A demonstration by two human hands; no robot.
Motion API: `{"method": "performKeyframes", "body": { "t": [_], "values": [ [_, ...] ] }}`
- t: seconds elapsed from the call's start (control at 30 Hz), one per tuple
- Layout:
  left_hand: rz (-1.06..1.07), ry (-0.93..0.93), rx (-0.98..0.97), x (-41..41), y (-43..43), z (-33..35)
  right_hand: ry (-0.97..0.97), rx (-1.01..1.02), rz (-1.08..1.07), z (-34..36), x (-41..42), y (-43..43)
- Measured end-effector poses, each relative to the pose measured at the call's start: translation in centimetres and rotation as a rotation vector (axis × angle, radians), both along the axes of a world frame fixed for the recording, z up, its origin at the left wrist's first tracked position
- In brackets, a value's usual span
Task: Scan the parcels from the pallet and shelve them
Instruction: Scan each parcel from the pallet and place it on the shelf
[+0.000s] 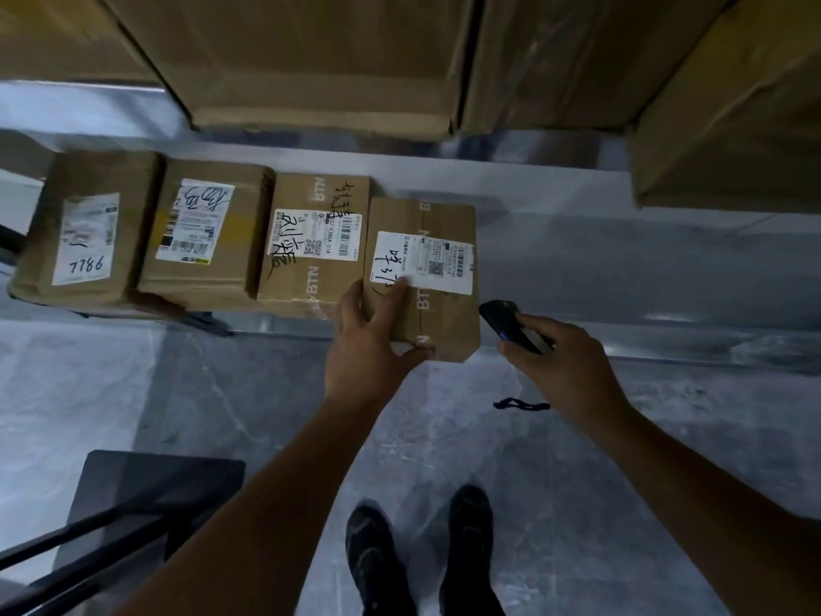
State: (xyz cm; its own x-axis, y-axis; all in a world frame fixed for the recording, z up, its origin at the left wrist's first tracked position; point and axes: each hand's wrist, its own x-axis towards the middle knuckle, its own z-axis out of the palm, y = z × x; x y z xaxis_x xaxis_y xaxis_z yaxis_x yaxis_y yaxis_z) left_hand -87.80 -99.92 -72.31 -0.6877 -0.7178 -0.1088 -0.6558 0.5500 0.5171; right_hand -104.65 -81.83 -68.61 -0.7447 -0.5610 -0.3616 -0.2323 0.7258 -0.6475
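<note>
Gripping the parcel [437,317] at its near-left corner, L hand [368,344] has fingers curled round it, one tip on the white label [422,260]. Parcel lies flat on the shelf [622,242], near end past the shelf edge, just beside the last of 3 boxes [204,242] lined up to its left. R hand [564,366] is closed round a black scanner [511,324], near the parcel's right side, not touching. Big cartons [320,60] sit above.
</note>
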Motion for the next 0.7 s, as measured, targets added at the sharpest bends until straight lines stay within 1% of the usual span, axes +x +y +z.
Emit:
{"method": "performKeyframes", "body": {
  "t": [0.13,0.3,0.43,0.7],
  "values": [
    [-0.086,-0.103,-0.188,-1.4,-1.0,-2.5,-0.006,0.002,0.036,-2.7,-1.4,-2.0],
    [-0.162,-0.120,-0.227,-2.7,-0.3,-4.0,-0.026,0.013,0.039,-4.1,-2.3,-3.2],
    [-0.261,-0.216,-0.283,-2.7,-0.5,-4.5,-0.029,0.002,0.031,-4.2,-2.4,-3.3],
    [-0.237,-0.308,-0.183,-5.7,-2.0,-3.4,-0.029,-0.015,0.015,-3.2,-3.3,-4.6]
  ]
}}
